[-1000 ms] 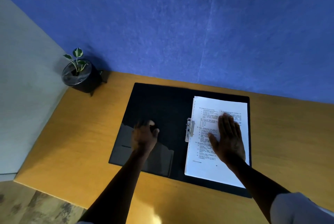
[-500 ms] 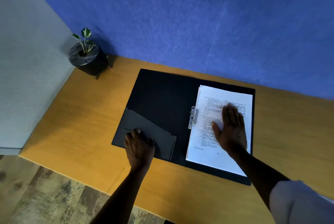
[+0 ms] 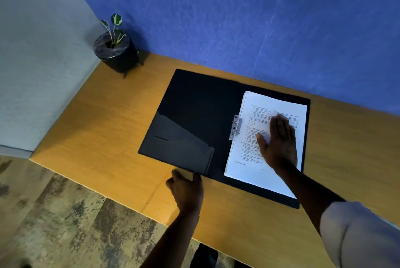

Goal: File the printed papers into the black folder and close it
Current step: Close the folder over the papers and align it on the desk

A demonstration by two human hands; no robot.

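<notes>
**Open black folder with printed pages on a wooden desk, one hand on each side**

A flat black plastic folder (image 3: 194,116) lies fully open on an orange-brown wooden desk (image 3: 97,120), seen from above by a head-worn camera. The folder's far edge sits near a textured blue wall (image 3: 238,18).

On the folder's right half rests a stack of white printed papers (image 3: 259,166), its corners roughly squared with the cover beneath. At the stack's left edge, along the folder's spine, is a small silver metal clip (image 3: 235,127).

The person's right hand (image 3: 279,144) lies flat on the papers, palm down, fingers spread slightly and pointing toward the wall, pressing the stack against the folder. It grips nothing. A pale grey sleeve (image 3: 357,235) covers the upper part of that arm.

The left half of the folder is bare, with a glossy inner pocket (image 3: 181,144) across its lower part. The left hand (image 3: 186,187) rests on the desk at the near edge of this left cover, fingers curled loosely, with the fingertips at the cover's rim. Whether they have hold of the edge cannot be told from here.

In the far left corner of the desk, well apart from the folder, stands a small green plant in a round black pot (image 3: 116,51). A grey wall (image 3: 39,51) borders the desk's left side, and mottled flooring (image 3: 54,213) shows below.
</notes>
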